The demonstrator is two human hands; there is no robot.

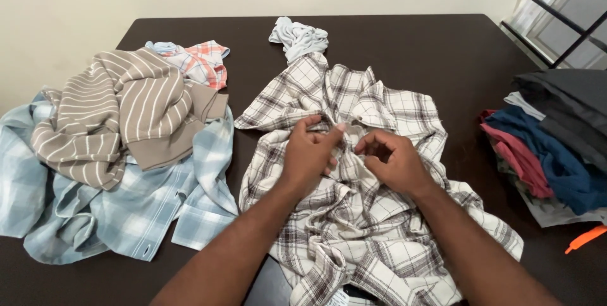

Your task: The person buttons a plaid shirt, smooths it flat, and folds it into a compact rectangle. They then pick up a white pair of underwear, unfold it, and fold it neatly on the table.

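Observation:
A white shirt with dark brown checks (379, 230) lies crumpled in the middle of a dark brown table (455, 47). Both hands meet over its upper middle. My left hand (310, 151) pinches a bit of the shirt's fabric between thumb and fingers. My right hand (391, 160) curls its fingers on the fabric just beside it. The fingertips of the two hands almost touch. What lies under them is hidden by the fingers.
On the left lies a heap: a beige white-striped top (126, 110), a light blue plaid shirt (145, 211), a red-and-blue checked garment (202, 59). A pale grey garment (298, 37) lies behind. Folded dark clothes (556, 141) are stacked right, an orange object (585, 238) in front.

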